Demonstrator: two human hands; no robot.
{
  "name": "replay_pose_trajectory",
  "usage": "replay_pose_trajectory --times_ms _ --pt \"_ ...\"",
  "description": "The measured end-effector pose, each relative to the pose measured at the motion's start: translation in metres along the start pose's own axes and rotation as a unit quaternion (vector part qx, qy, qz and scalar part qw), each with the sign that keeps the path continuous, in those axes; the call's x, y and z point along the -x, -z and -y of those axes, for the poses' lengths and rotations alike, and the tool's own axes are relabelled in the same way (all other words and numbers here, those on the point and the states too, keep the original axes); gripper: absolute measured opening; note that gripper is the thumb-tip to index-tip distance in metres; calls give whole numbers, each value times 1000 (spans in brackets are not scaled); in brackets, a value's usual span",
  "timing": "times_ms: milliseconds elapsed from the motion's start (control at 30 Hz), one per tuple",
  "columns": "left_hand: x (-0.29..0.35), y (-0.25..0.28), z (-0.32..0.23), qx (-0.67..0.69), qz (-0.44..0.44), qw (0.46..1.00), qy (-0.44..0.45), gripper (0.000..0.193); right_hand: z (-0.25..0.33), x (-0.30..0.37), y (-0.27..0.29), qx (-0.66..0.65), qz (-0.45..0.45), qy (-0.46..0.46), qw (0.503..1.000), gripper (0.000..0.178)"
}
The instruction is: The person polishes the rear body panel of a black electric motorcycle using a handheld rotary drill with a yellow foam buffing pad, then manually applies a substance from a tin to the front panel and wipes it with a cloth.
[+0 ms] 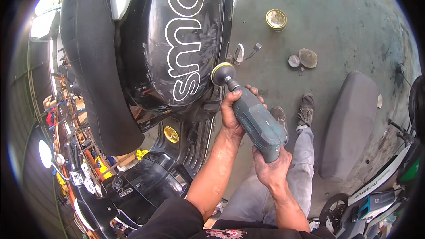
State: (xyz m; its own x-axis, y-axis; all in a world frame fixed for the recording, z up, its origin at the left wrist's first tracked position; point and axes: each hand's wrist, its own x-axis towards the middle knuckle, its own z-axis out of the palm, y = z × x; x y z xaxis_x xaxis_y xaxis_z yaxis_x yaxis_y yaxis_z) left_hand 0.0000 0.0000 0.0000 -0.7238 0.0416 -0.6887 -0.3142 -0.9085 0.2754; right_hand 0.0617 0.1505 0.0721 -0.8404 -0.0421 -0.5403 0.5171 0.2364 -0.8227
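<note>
A dark teal power polisher (258, 123) is held in both hands, its round backing pad (223, 74) with a yellow edge tilted up beside a black scooter side panel (177, 57). My left hand (233, 113) wraps round the tool's neck just behind the chuck. Lower down, my right hand (273, 168) grips the rear handle. The pad sits close to the panel's lower right edge; whether it touches I cannot tell. White outlined lettering and dull whitish smears mark the glossy panel.
The scooter's black seat (90, 62) and footboard (190, 144) lie to the left. On the floor are an open tin (276, 19), a round pad (308, 58), a small lid (294, 61) and a loose grey seat (349, 126). Another scooter (376, 199) stands at lower right.
</note>
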Motion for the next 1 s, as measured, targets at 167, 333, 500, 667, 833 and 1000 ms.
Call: replay_pose_trajectory --times_ms 167,333,500,667,833,1000 --pt "18 -2 6 -44 -68 997 -16 39 -12 10 5 -69 38 -116 990 14" --pt "22 8 15 -62 -120 990 -29 36 -10 4 13 -103 71 -232 965 16" --pt "20 14 21 -105 -151 981 -55 33 -49 -6 20 -186 108 -214 953 15" --pt "23 5 43 -120 -191 971 -74 28 -80 -23 47 -317 184 -194 910 28" --pt "14 -8 55 -162 -193 960 -123 29 -100 -53 64 -366 237 -216 873 51" --pt "-20 1 57 -177 -204 951 -150 32 -127 -92 59 -376 296 -229 848 54"
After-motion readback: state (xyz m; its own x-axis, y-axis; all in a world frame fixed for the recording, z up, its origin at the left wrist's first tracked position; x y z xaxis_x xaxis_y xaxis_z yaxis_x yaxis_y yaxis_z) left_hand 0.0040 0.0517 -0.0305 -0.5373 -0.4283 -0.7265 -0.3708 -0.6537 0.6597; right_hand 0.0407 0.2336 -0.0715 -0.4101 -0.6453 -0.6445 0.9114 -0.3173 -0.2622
